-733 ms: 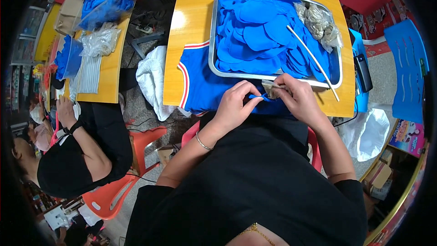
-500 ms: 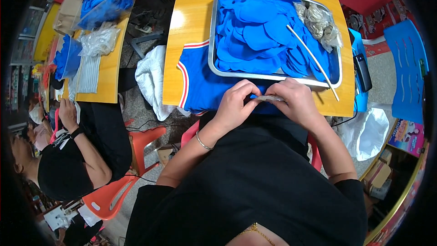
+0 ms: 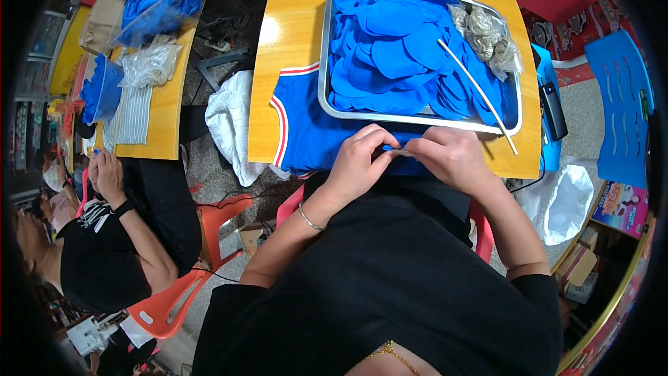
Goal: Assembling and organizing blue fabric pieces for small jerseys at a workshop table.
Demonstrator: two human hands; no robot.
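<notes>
Close together in front of my body, just below the near rim of a metal tray (image 3: 417, 118), are my two hands. My left hand (image 3: 360, 160) is closed, thumb and fingers pinching a small blue piece (image 3: 388, 147). My right hand (image 3: 451, 157) is pinched at the other side of it, around a small pale bit (image 3: 403, 154) mostly covered by the fingers. In the tray lies a heap of flat, rounded blue pieces (image 3: 400, 56). A thin white stick (image 3: 476, 87) leans across the tray's near edge. Under my hands a blue jersey (image 3: 303, 122) with red-and-white trim is spread.
A clear bag of beige pieces (image 3: 487, 38) sits in the tray's right end. On the left, a co-worker (image 3: 104, 257) sits at another yellow table (image 3: 163, 118) with blue pieces. A blue chair (image 3: 616, 104) and white plastic bag (image 3: 560, 202) are at right.
My right fingers have shifted and curled further over the pale bit, so less of it shows. My left hand stays nearly in place. The co-worker's hand and arm have moved slightly.
</notes>
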